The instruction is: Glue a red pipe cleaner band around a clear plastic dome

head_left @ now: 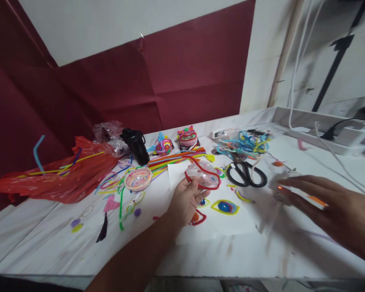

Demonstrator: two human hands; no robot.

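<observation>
My left hand [187, 198] pinches a clear plastic piece [204, 178] edged with red fuzzy pipe cleaner, held above a white paper sheet [214, 231]. Beneath it, a yellow-rimmed eye shape [225, 207] with a blue centre and a red-rimmed eye shape [197, 217], partly covered by my hand, lie on the sheet. At the right, my right hand [328, 207] is smeared by motion, fingers stretched over a pale device with a small lit orange lamp [280, 187]. An orange part [317, 200] shows beside the fingers. Whether they grip the device is unclear.
Black-handled scissors [246, 174] lie between my hands. Behind them is a tangle of blue pipe cleaners [243, 144]. Farther left are a pipe-cleaner bowl [138, 179], a black bottle [136, 147] and a red plastic bag [79, 174]. A power strip [328, 140] with cables stands back right.
</observation>
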